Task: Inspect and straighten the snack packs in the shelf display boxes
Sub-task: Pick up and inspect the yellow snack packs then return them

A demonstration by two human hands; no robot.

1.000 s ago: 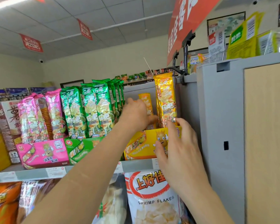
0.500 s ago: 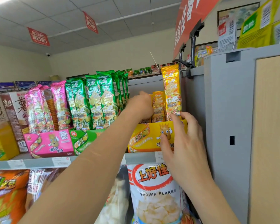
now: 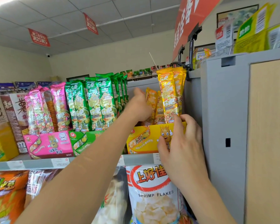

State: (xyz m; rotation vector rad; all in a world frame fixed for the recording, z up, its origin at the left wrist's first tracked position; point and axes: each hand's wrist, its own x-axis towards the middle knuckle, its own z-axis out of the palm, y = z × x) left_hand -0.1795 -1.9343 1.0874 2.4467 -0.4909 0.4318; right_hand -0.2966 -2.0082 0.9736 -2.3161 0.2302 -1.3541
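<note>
Left hand [image 3: 138, 105] reaches into the yellow display box [image 3: 142, 139], fingers closed on a leaning yellow snack pack [image 3: 151, 101] at the rear. Right hand [image 3: 180, 143] grips the box's front right corner, thumb on the printed face, fingers over the top edge. Taller yellow packs [image 3: 168, 92] stand upright just beside the grey shelf upright [image 3: 223, 110]. Green packs [image 3: 94, 102] and pink packs [image 3: 44, 109] stand in their own boxes to the left on the shelf [image 3: 90, 161]. A shrimp flakes bag [image 3: 153, 194] hangs below.

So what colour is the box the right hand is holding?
Yellow: the box under the right hand has a cartoon potato, clearest in the head view.
</note>
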